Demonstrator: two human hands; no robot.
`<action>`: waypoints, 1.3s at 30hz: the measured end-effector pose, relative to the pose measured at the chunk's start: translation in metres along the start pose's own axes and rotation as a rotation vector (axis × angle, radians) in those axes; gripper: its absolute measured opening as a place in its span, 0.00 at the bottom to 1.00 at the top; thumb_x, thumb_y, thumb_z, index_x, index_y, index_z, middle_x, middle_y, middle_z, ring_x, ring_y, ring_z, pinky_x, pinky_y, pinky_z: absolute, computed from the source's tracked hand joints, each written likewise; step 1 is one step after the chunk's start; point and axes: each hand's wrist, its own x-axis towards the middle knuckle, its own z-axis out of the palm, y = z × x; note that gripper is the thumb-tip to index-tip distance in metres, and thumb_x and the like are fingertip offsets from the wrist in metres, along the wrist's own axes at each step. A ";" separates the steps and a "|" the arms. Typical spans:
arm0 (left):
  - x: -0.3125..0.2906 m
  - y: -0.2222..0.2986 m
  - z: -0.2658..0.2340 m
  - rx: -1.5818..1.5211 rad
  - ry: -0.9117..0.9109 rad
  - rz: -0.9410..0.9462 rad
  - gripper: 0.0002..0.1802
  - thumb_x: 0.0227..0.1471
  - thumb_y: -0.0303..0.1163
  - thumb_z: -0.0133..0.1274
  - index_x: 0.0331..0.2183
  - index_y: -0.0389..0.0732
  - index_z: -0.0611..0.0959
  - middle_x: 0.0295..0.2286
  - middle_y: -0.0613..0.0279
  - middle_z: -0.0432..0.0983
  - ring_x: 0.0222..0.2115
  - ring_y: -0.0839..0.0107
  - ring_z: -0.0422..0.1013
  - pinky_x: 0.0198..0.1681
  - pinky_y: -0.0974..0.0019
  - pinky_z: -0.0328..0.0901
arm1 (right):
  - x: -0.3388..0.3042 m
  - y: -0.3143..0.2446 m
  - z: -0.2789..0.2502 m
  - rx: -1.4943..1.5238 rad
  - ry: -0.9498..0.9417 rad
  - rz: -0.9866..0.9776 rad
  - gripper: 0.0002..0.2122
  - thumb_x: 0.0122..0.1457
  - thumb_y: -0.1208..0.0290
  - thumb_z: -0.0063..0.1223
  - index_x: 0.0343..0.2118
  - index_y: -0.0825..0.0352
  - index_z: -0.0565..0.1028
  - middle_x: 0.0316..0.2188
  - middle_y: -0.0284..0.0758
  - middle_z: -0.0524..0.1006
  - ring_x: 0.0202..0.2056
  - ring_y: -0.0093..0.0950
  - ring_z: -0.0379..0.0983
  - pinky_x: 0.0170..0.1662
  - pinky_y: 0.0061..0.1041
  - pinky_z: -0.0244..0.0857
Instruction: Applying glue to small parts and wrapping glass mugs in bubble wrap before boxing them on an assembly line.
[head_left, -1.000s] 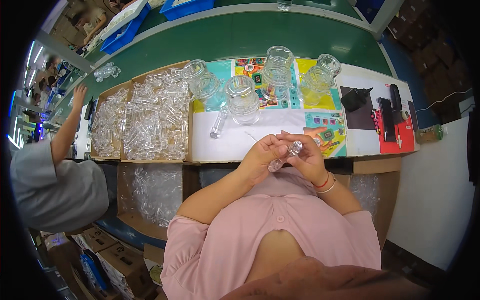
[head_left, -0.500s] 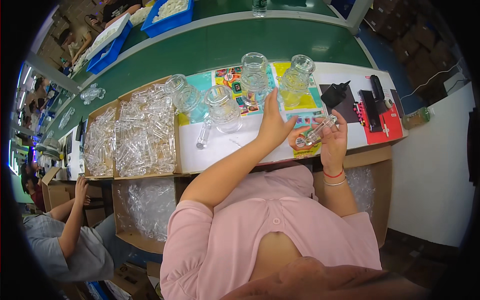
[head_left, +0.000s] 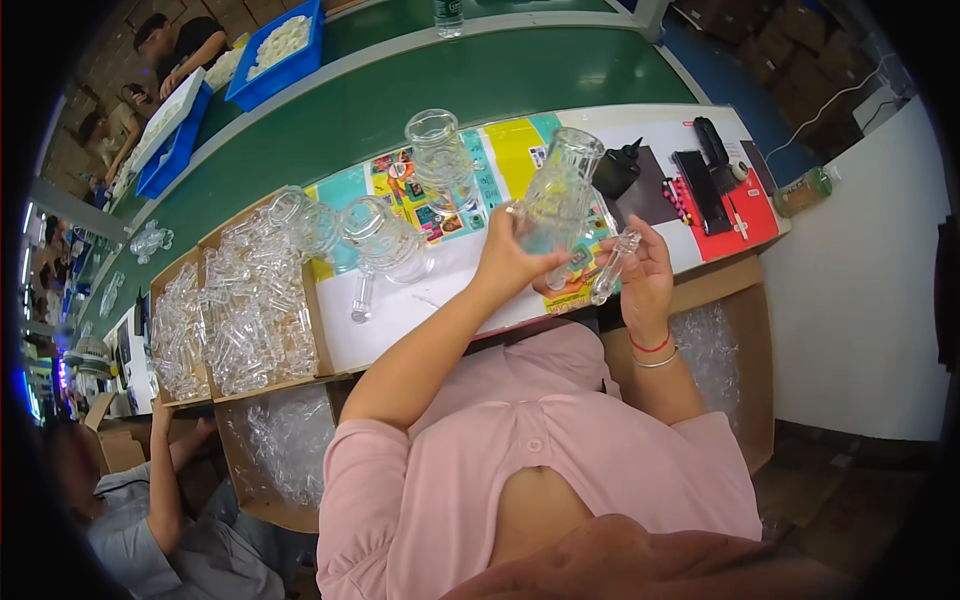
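My left hand (head_left: 508,258) is closed around a clear glass vessel (head_left: 566,185) with a wide mouth, lifted and tilted over the worktop. Just right of it, my right hand (head_left: 650,280) pinches a small clear glass tube (head_left: 614,268) between thumb and fingers, slanting near the vessel's lower end. Three similar glass vessels stand to the left: one farther back (head_left: 437,165), one nearer (head_left: 383,238), and one beside the box (head_left: 308,225). A loose glass tube (head_left: 362,297) lies on the white surface in front of them.
A divided cardboard box (head_left: 317,325) full of glass tubes stands at left. A black nozzle bottle (head_left: 616,174), a black flat object (head_left: 703,190) and a jar (head_left: 803,192) lie at right. Blue trays (head_left: 262,93) stand beyond the green table (head_left: 510,85). A co-worker (head_left: 180,520) sits at lower left.
My left hand, open half a second ago, has taken hold of the right-hand glass vessel and lifted it toward me. The right hand still holds the tube, now beside the vessel. The whole view has shifted.
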 end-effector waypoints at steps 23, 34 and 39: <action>-0.128 0.044 -0.078 -0.487 -0.001 0.129 0.49 0.33 0.41 0.64 0.48 0.37 0.50 0.45 0.50 0.58 0.47 0.65 0.59 0.48 0.62 0.57 | -0.021 -0.028 0.065 -0.301 -0.564 -0.272 0.21 0.48 0.76 0.57 0.46 0.70 0.66 0.34 0.39 0.73 0.36 0.29 0.73 0.34 0.24 0.68; -0.137 0.048 -0.082 -0.269 -0.269 0.707 0.45 0.21 0.34 0.65 0.48 0.43 0.67 0.39 0.52 0.66 0.41 0.53 0.65 0.43 0.54 0.61 | -0.026 -0.059 0.101 -0.012 -0.843 -0.113 0.30 0.58 0.47 0.23 0.51 0.71 0.57 0.52 0.50 0.58 0.53 0.46 0.57 0.57 0.44 0.41; -0.150 0.071 -0.096 -0.025 -0.332 0.761 0.43 0.21 0.36 0.66 0.47 0.46 0.70 0.40 0.55 0.66 0.40 0.52 0.64 0.43 0.54 0.61 | -0.028 -0.055 0.103 0.060 -1.168 -0.144 0.25 0.61 0.53 0.20 0.52 0.66 0.60 0.50 0.46 0.64 0.52 0.45 0.58 0.57 0.51 0.37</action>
